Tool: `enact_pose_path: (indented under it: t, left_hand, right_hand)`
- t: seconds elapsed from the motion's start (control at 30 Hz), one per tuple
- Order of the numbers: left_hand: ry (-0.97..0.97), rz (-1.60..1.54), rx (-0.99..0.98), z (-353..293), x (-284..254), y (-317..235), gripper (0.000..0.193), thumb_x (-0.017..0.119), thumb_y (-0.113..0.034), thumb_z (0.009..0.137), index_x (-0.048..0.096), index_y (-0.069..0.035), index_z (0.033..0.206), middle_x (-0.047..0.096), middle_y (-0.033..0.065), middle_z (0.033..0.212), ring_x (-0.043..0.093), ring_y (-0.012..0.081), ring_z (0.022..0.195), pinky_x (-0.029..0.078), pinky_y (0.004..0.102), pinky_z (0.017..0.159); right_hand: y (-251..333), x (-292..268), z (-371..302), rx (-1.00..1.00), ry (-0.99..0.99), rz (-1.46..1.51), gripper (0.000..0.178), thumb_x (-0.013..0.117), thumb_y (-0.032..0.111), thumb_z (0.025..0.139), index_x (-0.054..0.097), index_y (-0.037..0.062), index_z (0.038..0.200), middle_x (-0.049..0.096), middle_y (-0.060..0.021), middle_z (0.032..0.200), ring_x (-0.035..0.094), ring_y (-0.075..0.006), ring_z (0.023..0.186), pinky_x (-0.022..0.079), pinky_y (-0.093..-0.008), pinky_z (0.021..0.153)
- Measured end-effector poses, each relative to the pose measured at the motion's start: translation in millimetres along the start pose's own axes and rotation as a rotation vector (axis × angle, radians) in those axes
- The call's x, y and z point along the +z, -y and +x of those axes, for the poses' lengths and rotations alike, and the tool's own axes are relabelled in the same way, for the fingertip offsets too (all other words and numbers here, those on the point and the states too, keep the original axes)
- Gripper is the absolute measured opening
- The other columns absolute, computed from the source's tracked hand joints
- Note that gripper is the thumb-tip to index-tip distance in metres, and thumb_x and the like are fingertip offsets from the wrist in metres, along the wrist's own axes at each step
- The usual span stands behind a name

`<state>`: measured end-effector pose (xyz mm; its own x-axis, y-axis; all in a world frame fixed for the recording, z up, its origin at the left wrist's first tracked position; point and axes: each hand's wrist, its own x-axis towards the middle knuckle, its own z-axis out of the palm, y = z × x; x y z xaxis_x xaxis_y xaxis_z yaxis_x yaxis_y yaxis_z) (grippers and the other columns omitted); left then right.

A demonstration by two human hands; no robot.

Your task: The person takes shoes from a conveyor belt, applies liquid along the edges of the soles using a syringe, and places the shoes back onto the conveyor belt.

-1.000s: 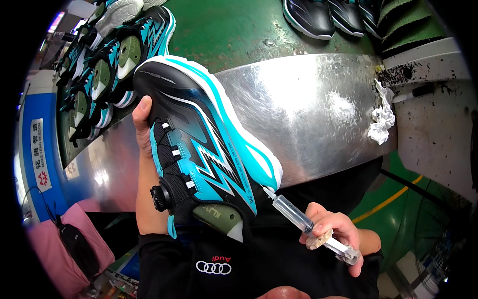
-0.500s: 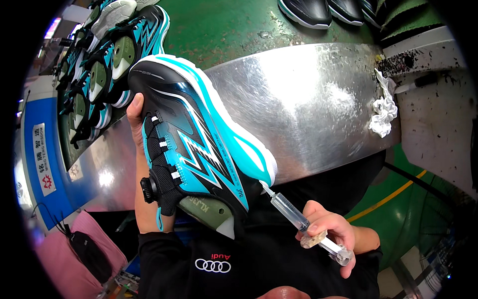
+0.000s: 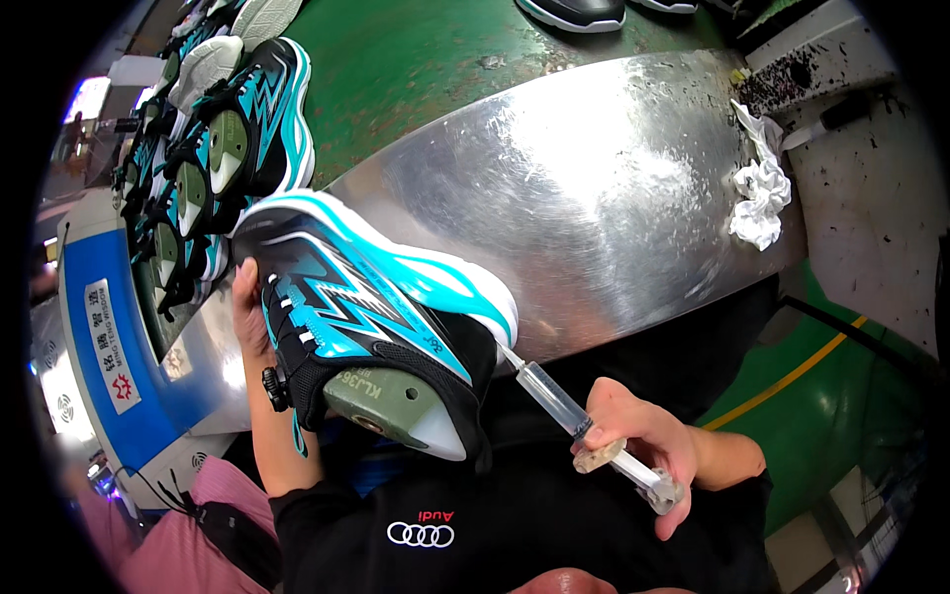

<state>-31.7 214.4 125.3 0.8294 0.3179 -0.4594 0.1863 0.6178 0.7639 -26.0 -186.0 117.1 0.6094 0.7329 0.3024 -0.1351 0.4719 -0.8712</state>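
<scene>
A black, turquoise and white sports shoe [image 3: 336, 297] is held up before my chest, toe toward the far left. Inside it sits a green shoe last [image 3: 388, 404]. My left hand [image 3: 247, 302] grips the shoe from its far-left side; the thumb shows by the toe, the other fingers are hidden behind. My right hand [image 3: 638, 431] is closed around a clear syringe [image 3: 554, 398]. The syringe's thin tip meets the seam between sole and upper at the heel. Its plunger end lies among my fingers.
Beyond the shoe lies a shiny metal tabletop [image 3: 614, 188] on a green surface [image 3: 416, 89]. Several similar shoes [image 3: 252, 129] crowd the far left. Crumpled white tissue [image 3: 760, 198] and a knife [image 3: 826, 124] rest at the right. A person in pink [image 3: 198, 535] is at lower left.
The shoe has tilted and dropped slightly toward the lower left, turning its side more upward. The right hand and syringe have followed a little left, the tip staying at the heel seam.
</scene>
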Motion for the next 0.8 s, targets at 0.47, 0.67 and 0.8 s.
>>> enact_pose_path:
  t: [0.47,0.67,0.8]
  left_hand:
    - [-0.165,0.389,0.056,-97.0,-62.2,2.7,0.040,0.055,-0.018,0.089,0.044,0.001,0.123,0.058,0.0144,0.110,0.061,0.0196,0.093,0.050,0.0309,0.083]
    - [-0.251,0.255,-0.031,-146.5,-79.7,24.0,0.033,0.048,-0.021,0.093,0.050,-0.002,0.120,0.057,0.0122,0.119,0.056,0.0246,0.109,0.045,0.0375,0.096]
    - [0.082,0.028,-0.103,-165.8,-61.3,42.4,0.048,0.054,-0.023,0.089,0.043,-0.002,0.131,0.048,0.0144,0.133,0.046,0.0290,0.123,0.035,0.0446,0.105]
  right_hand:
    - [-18.0,1.4,19.2,-0.036,0.035,-0.073,0.090,0.077,0.055,0.060,0.044,0.0031,0.127,0.058,-0.0080,0.113,0.048,-0.0212,0.089,0.035,-0.0317,0.080]
    - [-16.9,8.9,19.9,-0.026,0.054,-0.102,0.090,0.078,0.050,0.059,0.044,0.0024,0.127,0.055,-0.0091,0.115,0.047,-0.0230,0.089,0.036,-0.0330,0.080]
    - [-12.8,12.4,19.1,-0.010,0.059,-0.147,0.090,0.078,0.049,0.059,0.044,0.0025,0.127,0.054,-0.0098,0.116,0.047,-0.0238,0.089,0.036,-0.0334,0.080]
